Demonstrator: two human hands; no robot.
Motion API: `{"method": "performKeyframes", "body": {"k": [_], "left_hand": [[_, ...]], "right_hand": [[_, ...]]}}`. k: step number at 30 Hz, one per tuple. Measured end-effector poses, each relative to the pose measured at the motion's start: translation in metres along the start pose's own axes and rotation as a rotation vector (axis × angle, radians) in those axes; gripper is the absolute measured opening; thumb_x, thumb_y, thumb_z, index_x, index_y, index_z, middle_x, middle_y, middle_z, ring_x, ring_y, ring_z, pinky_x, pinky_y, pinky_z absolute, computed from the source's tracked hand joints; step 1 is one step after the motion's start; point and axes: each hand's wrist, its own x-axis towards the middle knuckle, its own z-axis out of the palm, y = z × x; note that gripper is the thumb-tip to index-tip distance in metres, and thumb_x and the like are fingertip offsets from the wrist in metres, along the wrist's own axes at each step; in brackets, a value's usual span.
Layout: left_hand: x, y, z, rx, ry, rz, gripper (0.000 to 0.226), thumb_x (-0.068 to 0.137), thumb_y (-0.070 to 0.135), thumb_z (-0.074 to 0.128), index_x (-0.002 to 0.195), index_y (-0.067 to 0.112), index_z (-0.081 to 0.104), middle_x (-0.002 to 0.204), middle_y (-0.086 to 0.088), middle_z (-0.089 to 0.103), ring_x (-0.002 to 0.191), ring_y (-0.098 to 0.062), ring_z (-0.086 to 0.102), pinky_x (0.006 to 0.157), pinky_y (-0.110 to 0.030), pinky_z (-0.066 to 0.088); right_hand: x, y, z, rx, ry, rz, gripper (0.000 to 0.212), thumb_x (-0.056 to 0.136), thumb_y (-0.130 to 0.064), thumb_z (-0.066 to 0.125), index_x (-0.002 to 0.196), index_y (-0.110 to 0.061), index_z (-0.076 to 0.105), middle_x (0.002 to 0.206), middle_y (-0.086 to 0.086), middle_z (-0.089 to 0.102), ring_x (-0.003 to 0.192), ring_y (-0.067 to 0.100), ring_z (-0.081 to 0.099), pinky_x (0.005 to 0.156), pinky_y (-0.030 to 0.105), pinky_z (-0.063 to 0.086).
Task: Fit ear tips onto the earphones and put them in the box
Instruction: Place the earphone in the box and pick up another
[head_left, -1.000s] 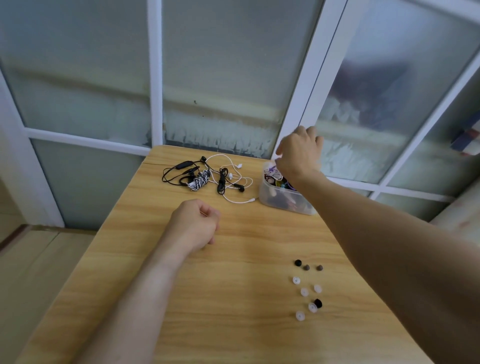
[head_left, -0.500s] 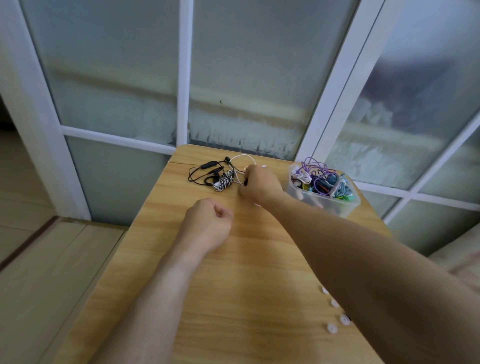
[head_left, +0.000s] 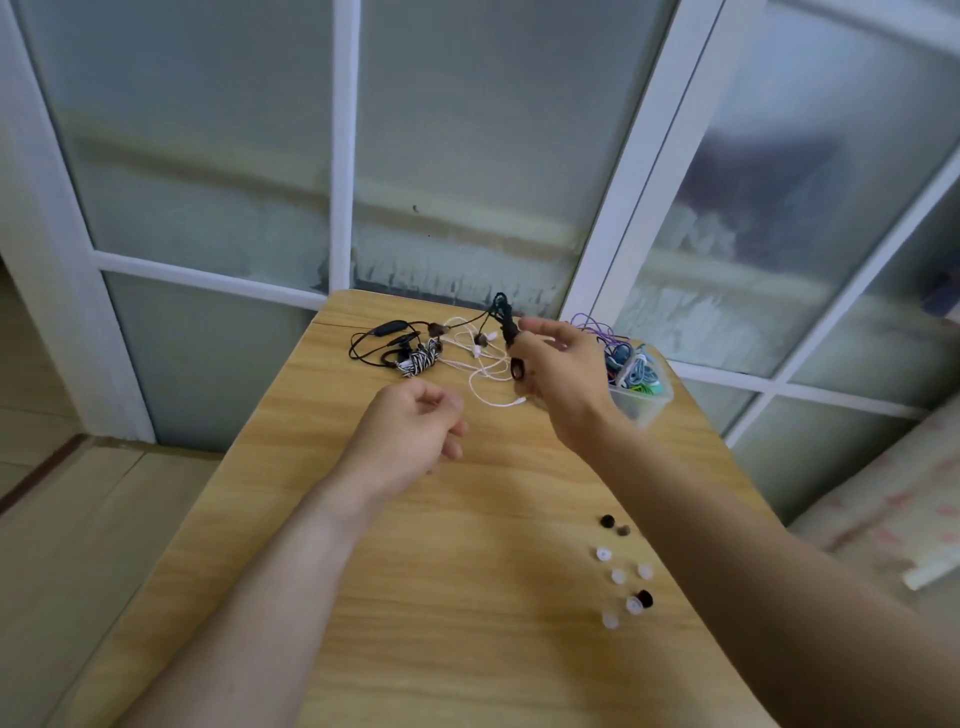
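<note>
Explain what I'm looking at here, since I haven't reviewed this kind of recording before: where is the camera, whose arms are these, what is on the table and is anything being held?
There is no machine. The single view comes from a wide-angle camera worn on a person's head, looking forward and down, so both bare arms reach in from the bottom. They work at a wooden table set against frosted glass panels. The right hand is raised above the table, its fingers pinching a black earphone cable lifted from the tangle. The left hand is loosely curled and holds nothing. At the far edge lie more earphones, black, white and one zebra-patterned. To their right stands a clear plastic box with colourful cables inside. Near the right arm lies a scatter of small ear tips, some black, some pale.
</note>
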Motion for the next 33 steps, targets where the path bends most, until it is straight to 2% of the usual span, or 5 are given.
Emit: {"method": "performKeyframes", "body": {"k": [8, 15, 21, 26, 33], "left_hand": [[-0.021, 0.010, 0.018, -0.633, -0.373, -0.347, 0.070, 0.097, 0.056, 0.032, 0.122, -0.006, 0.052, 0.111, -0.027, 0.067, 0.100, -0.035, 0.068, 0.088, -0.045, 0.055], [-0.039, 0.002, 0.036, -0.657, -0.382, -0.458, 0.041, 0.084, 0.035, 0.061, 0.111, 0.008, 0.048, 0.094, -0.021, 0.071, 0.073, -0.025, 0.070, 0.059, -0.030, 0.059], [-0.051, -0.009, 0.044, -0.626, -0.327, -0.364, 0.047, 0.066, 0.008, 0.070, 0.112, 0.000, 0.059, 0.100, -0.021, 0.070, 0.079, -0.022, 0.069, 0.069, -0.028, 0.059], [-0.055, -0.008, 0.040, -0.695, -0.276, -0.321, 0.042, 0.076, -0.006, 0.062, 0.118, -0.002, 0.057, 0.091, -0.022, 0.072, 0.072, -0.022, 0.071, 0.067, -0.029, 0.061], [-0.054, -0.004, 0.037, -0.684, -0.269, -0.285, 0.029, 0.094, -0.006, 0.048, 0.120, -0.004, 0.059, 0.083, -0.012, 0.069, 0.065, -0.015, 0.066, 0.063, -0.026, 0.059]], "right_hand": [[-0.094, 0.014, -0.041, 0.270, -0.265, 0.092, 0.035, 0.062, -0.003, 0.046, 0.093, -0.003, 0.063, 0.063, 0.009, 0.048, 0.047, 0.020, 0.042, 0.046, 0.026, 0.035], [-0.137, 0.032, -0.060, -0.466, -0.390, -0.279, 0.010, 0.068, -0.010, 0.053, 0.065, -0.016, 0.061, 0.065, -0.009, 0.058, 0.061, 0.002, 0.051, 0.062, 0.015, 0.038], [-0.155, 0.045, -0.055, -0.984, -0.397, -0.604, 0.029, 0.063, -0.015, 0.055, 0.068, -0.033, 0.033, 0.079, -0.006, 0.042, 0.074, 0.022, 0.044, 0.064, 0.029, 0.040], [-0.156, 0.049, -0.058, -0.855, -0.336, -0.470, 0.034, 0.069, -0.016, 0.059, 0.100, -0.029, 0.062, 0.092, -0.011, 0.058, 0.085, 0.010, 0.054, 0.072, 0.025, 0.048], [-0.153, 0.046, -0.067, -0.532, -0.211, -0.185, 0.033, 0.068, -0.016, 0.086, 0.089, -0.021, 0.061, 0.080, -0.006, 0.069, 0.067, 0.006, 0.065, 0.062, 0.013, 0.049]]}}
